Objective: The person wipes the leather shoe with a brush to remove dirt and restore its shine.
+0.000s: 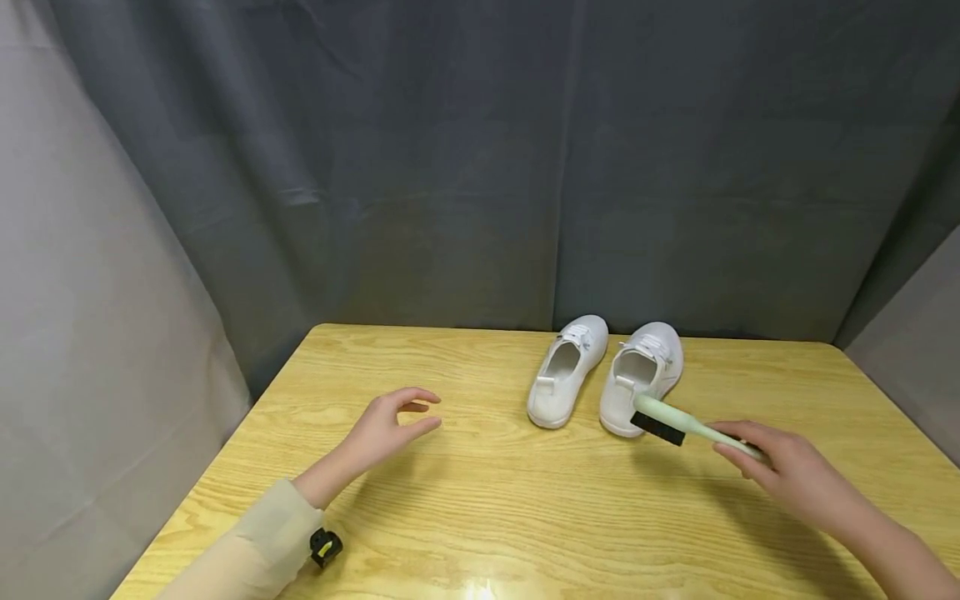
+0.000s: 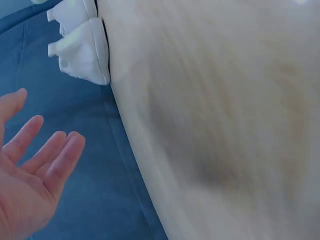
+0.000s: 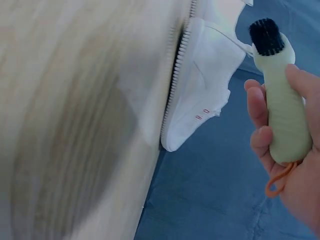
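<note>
My right hand (image 1: 787, 467) grips the handle of a pale green brush (image 1: 667, 412) with black bristles. In the right wrist view, fingers and thumb wrap the brush (image 3: 285, 110), and an orange loop (image 3: 279, 182) hangs from its end. The brush head overlaps the heel of the right white shoe (image 1: 663, 342) in the head view. Beside that shoe stands the left white shoe (image 1: 555, 396), both with toes toward the back. My left hand (image 1: 386, 429) hovers over the table left of the shoes, its fingers loosely bent and holding nothing.
The wooden table (image 1: 465, 500) has its far edge just behind the shoes. A dark grey curtain (image 1: 450, 167) hangs behind it, with light cloth (image 1: 97, 292) at the left side. A black and yellow wrist device (image 1: 326, 547) sits at my left cuff.
</note>
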A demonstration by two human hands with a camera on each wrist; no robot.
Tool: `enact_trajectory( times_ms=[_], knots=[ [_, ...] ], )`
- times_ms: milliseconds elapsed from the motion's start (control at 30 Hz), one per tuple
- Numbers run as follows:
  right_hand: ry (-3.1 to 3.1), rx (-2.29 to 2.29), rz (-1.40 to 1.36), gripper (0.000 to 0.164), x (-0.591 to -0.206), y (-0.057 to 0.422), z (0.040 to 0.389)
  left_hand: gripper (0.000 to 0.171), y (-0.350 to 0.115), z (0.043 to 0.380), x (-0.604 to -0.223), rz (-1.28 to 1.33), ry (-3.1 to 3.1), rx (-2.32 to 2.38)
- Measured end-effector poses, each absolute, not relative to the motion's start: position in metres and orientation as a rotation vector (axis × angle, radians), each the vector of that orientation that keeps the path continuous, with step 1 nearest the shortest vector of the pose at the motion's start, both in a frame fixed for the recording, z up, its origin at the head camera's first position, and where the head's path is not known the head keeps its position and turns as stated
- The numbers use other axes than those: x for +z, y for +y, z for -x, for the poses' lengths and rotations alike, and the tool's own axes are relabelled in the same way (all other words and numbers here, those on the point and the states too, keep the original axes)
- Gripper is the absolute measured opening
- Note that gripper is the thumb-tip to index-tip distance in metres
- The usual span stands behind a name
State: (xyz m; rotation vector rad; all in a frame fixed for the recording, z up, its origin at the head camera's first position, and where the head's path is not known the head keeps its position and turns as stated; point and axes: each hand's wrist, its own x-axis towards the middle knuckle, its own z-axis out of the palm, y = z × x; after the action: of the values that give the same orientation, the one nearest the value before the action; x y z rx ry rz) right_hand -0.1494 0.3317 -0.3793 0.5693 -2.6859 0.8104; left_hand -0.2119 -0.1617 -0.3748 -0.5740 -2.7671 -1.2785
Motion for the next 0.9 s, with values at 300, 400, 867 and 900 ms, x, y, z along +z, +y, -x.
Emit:
enact_trajectory(
  times_ms=[300,400,867,900],
  knots=[
    [-2.699,0.896,-0.74,0.025,-0.391,0.319,0.155,0.036,-0.184,0.197,-0.379,0.487,-2.821,-1.255],
    [-2.738,0.889,-0.774,0.021,-0.392,0.311,0.158,0.038,-0.187,0.193,-0.381,0.483,-2.842,-1.266],
    [-2.86,0.971,-0.958,0.011,-0.404,0.294,0.18,0.047,-0.206,0.179,-0.392,0.42,-2.895,-1.243],
    [-2.876,0.976,-0.956,0.012,-0.405,0.294,0.181,0.049,-0.208,0.179,-0.392,0.425,-2.897,-1.232]
  ],
)
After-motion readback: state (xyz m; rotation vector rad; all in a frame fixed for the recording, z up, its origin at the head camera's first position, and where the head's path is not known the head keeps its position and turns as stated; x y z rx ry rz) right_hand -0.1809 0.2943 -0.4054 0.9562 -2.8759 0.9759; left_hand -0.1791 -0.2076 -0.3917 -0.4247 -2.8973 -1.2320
